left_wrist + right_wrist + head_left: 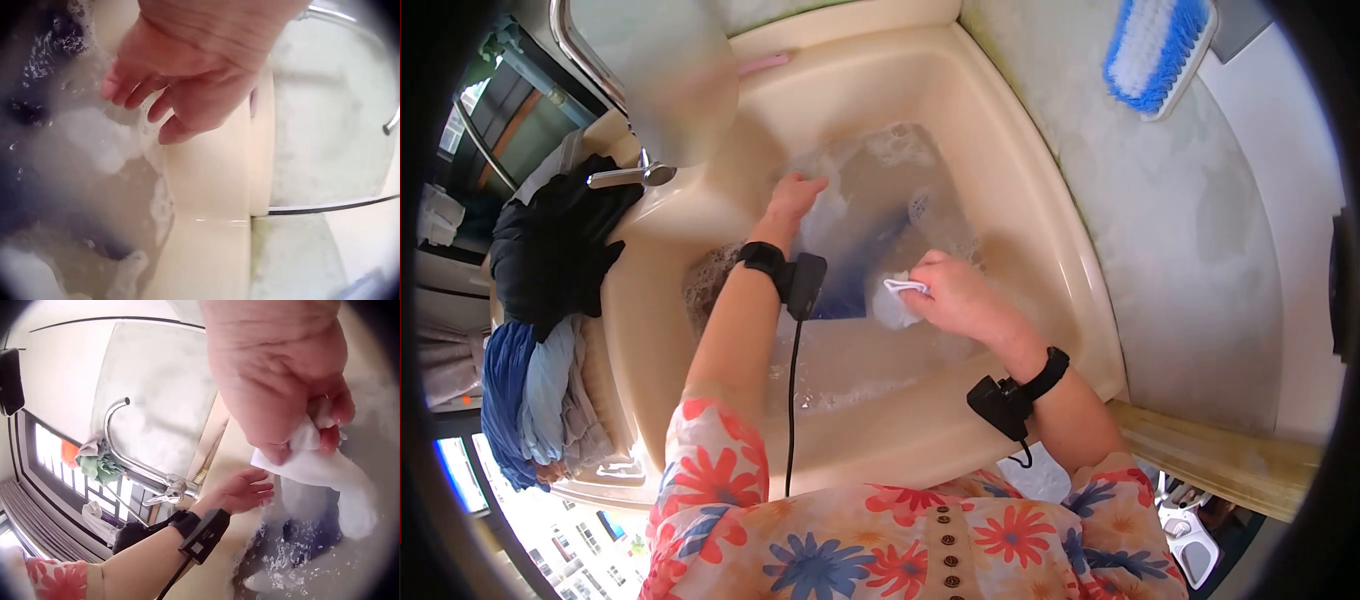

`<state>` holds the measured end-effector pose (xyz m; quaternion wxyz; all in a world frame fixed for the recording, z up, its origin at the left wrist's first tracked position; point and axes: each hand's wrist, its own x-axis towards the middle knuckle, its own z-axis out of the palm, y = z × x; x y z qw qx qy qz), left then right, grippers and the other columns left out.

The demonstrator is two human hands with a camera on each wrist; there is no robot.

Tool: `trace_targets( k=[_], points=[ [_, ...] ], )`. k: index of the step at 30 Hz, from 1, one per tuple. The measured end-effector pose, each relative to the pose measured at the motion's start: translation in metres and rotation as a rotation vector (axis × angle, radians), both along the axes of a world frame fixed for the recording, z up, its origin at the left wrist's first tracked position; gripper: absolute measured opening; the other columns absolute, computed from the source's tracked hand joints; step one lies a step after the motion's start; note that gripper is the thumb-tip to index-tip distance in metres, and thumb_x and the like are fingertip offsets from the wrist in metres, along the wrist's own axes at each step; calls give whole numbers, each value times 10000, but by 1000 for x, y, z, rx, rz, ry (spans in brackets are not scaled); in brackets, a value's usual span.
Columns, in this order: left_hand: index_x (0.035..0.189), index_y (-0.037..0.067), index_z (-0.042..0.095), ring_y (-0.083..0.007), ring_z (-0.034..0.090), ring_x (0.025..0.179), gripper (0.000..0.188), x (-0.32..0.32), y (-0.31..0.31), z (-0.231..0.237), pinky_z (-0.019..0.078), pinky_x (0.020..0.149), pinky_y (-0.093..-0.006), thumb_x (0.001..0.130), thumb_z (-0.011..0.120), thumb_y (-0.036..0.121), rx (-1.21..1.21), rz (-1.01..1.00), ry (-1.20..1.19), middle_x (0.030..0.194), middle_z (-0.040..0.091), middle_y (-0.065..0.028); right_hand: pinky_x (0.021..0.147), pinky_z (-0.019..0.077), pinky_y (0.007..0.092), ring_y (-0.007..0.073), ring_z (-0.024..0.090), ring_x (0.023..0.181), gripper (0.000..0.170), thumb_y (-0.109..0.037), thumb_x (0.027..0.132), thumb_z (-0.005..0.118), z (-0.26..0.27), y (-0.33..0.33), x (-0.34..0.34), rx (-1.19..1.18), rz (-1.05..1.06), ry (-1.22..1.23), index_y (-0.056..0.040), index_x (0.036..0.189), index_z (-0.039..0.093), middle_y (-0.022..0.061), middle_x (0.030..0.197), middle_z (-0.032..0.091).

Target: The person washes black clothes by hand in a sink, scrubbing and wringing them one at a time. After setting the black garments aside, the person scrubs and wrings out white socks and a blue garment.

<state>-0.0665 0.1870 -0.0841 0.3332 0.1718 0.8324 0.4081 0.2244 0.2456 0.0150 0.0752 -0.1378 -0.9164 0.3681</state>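
A cream basin (1040,190) holds cloudy, sudsy water with blue cloth (840,290) under the surface. The right hand (960,293) pinches a small white cloth (895,305) just over the water. In the right wrist view, that white cloth (353,487) hangs from the fingertips of the right hand (287,381). Over the water toward the basin's left side is the left hand (795,200), holding nothing, its fingers loosely bent in the left wrist view (194,81). Pale cloth (100,140) lies in the water below it.
Black clothing (550,250) and blue and grey clothes (515,390) lie over the basin's left edge. A faucet handle (630,177) stands at the upper left. A blue and white brush (1155,55) is at the upper right, and a pink object (762,65) lies on the back ledge.
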Motion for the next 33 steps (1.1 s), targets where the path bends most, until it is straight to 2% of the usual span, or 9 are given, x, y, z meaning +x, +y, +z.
trace_targets(
  k=[4,6,10,12,15,19,24,28,33],
  points=[
    [1164,-66,492,-274,518,1056,557,14,28,-34,416,850,-380,738,663,251,115,315,-216,1175,534,-187,678,464,412,365,573,719,153,-139,769,533,-9,9,-2,5,7,-29,-18,809,617,198,760,590],
    [1105,-14,531,-211,563,925,337,12,28,-58,449,803,-328,817,595,148,477,274,-669,1021,595,-122,674,464,409,362,580,732,157,-109,753,520,-1,11,-1,-67,-130,-151,-22,852,605,189,777,605],
    [1112,-19,536,-212,582,903,343,50,20,10,450,797,-331,802,588,119,597,-25,-670,990,614,-119,667,463,399,350,590,738,178,-91,749,503,-2,22,-4,-185,-252,-96,-14,886,585,189,798,614],
    [1068,4,561,-160,590,829,274,66,8,52,460,759,-291,805,567,80,576,-228,-673,887,627,-75,615,449,323,202,575,677,221,-50,752,500,-8,28,-6,-336,-311,-13,-2,958,564,114,741,588],
    [1029,-1,559,-195,582,862,225,84,-8,86,448,812,-334,812,552,58,520,-396,-611,918,609,-86,611,448,300,160,558,696,275,-97,756,561,-6,27,-8,-601,-400,38,3,1012,554,83,809,595],
    [1025,-3,555,-206,578,866,222,103,-22,107,442,826,-341,810,547,54,605,-396,-618,909,607,-95,599,449,283,160,558,714,387,-163,751,617,7,22,-5,-651,-346,4,3,1091,530,81,887,598],
    [1071,83,517,-249,543,931,246,118,-32,137,427,859,-418,827,528,54,989,-170,-1037,974,566,-118,556,447,273,147,566,655,686,-251,674,685,3,19,-5,-417,-147,33,15,1245,411,97,804,606],
    [1072,89,494,-273,538,937,232,133,-31,164,436,843,-446,842,502,63,1151,-181,-1145,965,562,-124,478,403,258,126,508,562,649,-269,681,682,18,17,-3,-639,-176,-185,-21,1236,453,56,747,576],
    [1069,66,492,-276,544,899,235,119,-37,167,444,818,-423,834,499,63,1163,-214,-1038,952,559,-123,409,322,238,98,417,467,318,-306,714,639,9,22,-3,-736,-145,-298,-64,919,619,13,647,511]
  ],
)
